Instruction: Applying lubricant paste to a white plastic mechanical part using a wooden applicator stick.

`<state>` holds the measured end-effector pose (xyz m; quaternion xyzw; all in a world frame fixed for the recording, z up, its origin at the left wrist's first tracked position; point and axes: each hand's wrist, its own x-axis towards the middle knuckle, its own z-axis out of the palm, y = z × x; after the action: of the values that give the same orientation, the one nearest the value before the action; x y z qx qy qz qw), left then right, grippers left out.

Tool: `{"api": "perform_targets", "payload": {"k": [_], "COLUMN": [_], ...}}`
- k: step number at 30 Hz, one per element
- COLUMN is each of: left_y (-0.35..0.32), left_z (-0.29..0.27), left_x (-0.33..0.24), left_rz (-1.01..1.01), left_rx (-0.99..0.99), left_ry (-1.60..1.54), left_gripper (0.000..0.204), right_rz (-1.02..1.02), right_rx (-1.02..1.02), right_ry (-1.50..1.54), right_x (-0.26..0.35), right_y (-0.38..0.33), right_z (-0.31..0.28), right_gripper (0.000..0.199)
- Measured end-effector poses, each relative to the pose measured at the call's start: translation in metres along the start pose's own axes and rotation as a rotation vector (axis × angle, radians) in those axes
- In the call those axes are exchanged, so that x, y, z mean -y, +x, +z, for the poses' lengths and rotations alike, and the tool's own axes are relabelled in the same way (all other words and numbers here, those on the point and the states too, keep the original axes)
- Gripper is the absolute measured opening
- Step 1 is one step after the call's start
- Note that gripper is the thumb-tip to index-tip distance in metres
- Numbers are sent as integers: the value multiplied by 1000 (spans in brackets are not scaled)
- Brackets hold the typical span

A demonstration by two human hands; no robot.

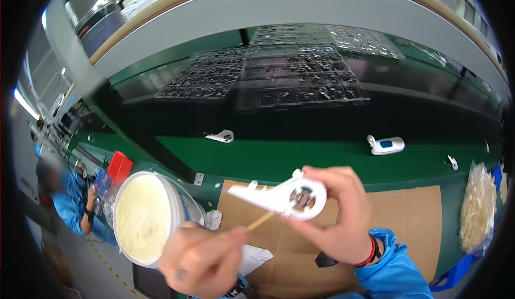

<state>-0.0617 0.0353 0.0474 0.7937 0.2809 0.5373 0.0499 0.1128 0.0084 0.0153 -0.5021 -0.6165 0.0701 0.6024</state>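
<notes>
In my right hand [346, 213] is a white teardrop-shaped plastic housing [263, 197], gripped by its round end between thumb and fingers. A round opening there shows copper-coloured parts. My left hand [201, 261], partly blurred, pinches a thin wooden stick [261, 221] whose far end meets the housing's lower edge; whether it goes inside cannot be told. Both hands are above a brown cardboard sheet [407, 218]. Left of them stands a white bucket [174, 208] holding a pale yellow substance [142, 218].
On the green surface beyond lie a similar white housing [222, 136], a white device with a blue oval [387, 145] and a small white piece [453, 163]. Clear part trays [300, 79] sit farther back under a shelf. A plastic bag [477, 208] is at right; a co-worker [70, 202] sits at left.
</notes>
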Motion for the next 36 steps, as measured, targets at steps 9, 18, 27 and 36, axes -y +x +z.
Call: {"api": "perform_targets", "payload": {"k": [9, 18, 27, 36], "left_y": [-27, -43, -44, -38], "left_z": [-114, -138, -133, -133], "left_x": [44, 69, 79, 58], "left_rz": [-655, -797, -792, -788], "left_rx": [53, 226, 268, 166], "left_ry": [462, 521, 488, 542], "left_gripper": [6, 9, 9, 7], "right_rz": [399, 545, 370, 268], "right_rx": [38, 232, 113, 55], "right_ry": [-488, -701, -743, -501], "right_x": [-184, -241, -227, -212], "right_y": [-2, -23, -16, -10], "right_z": [19, 21, 29, 42], "right_gripper": [46, 52, 39, 25]}}
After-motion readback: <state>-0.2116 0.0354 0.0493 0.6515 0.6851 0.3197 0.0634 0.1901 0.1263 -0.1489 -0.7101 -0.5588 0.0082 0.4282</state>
